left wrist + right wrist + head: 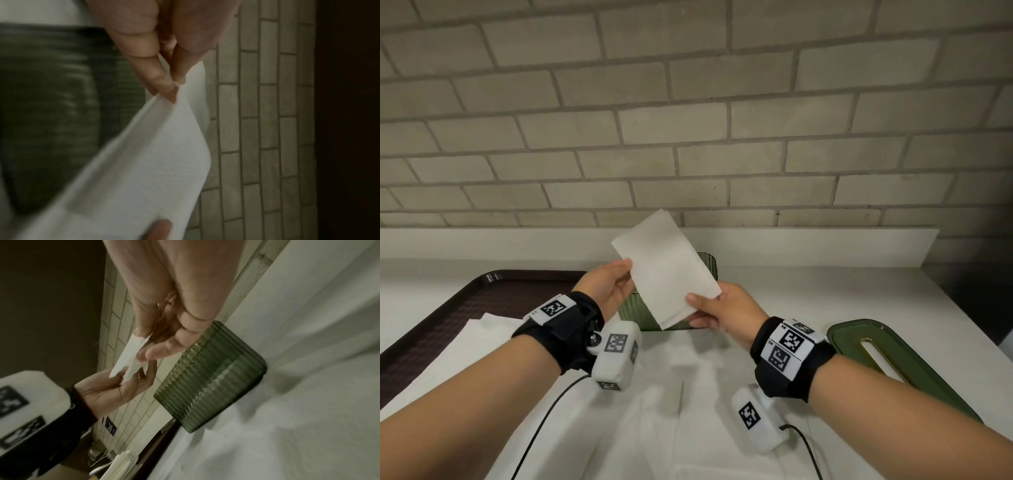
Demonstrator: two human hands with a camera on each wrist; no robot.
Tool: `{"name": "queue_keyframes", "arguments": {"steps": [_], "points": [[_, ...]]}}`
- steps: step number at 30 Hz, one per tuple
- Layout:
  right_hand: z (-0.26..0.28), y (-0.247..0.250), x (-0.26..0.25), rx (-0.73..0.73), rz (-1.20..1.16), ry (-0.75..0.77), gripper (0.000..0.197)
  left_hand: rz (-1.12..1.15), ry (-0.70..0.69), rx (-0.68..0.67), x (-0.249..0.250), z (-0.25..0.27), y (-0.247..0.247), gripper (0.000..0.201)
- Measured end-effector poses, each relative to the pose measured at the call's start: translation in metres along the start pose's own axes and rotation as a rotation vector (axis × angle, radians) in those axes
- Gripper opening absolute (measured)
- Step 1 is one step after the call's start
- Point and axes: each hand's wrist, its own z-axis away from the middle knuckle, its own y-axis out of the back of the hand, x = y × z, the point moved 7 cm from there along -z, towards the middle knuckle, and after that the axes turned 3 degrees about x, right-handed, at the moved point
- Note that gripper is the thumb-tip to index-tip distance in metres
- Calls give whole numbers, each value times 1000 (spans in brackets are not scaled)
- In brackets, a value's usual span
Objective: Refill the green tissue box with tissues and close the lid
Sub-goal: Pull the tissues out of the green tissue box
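The right hand pinched the near corner of a folded white tissue between thumb and fingers; the left hand pinched its left edge. Behind and below it, the ribbed green tissue box stood open on the white counter, its green lid lying to the right.

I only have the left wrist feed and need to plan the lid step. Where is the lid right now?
Observer: The green lid lies flat on the counter, right of the right hand, off the green tissue box.
Operator: Is that hand helping?
Observer: Yes, it pinches the tissue at its near corner; the left hand pinches the opposite edge.
Operator: Any tissues left?
Observer: A white stack lies on the dark tray, left.
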Motion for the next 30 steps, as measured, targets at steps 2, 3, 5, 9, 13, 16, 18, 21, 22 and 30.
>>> {"name": "queue_keyframes", "arguments": {"steps": [2, 3, 5, 9, 13, 16, 18, 21, 22, 30], "points": [[-9, 9, -9, 75, -3, 41, 3, 22, -28, 49, 10, -8, 9, 11], [-14, 12, -14, 101, 16, 64, 5, 33, -39, 71, 15, -11, 12, 11], [-23, 15, -26, 134, 61, 88, 6, 35, -55, 89, 21, -15, 14, 11], [-44, 8, -39, 125, 71, 12, 29, 22, -87, 128, 22, -17, 8, 11], [-55, -3, -40, 112, 158, -16, 32, 52, -62, 155, 4, -12, -3, 16], [-65, 5, -44, 270, 494, 64, 38, 148, 13, 134, -6, -10, -11, 13], [-69, 8, -49, 293, 560, 70, 39, 63, 5, 147, -2, -10, -8, 8], [-71, 3, -65, 194, 690, 124, 39, -113, -47, 166, 14, -20, 7, 54], [-71, 3, -72, 170, 722, 141, 40, -175, -76, 179, 21, -24, 15, 76], [-76, 18, -85, 135, 640, 135, 43, -817, -317, -8, 45, -26, -3, 23]]}}
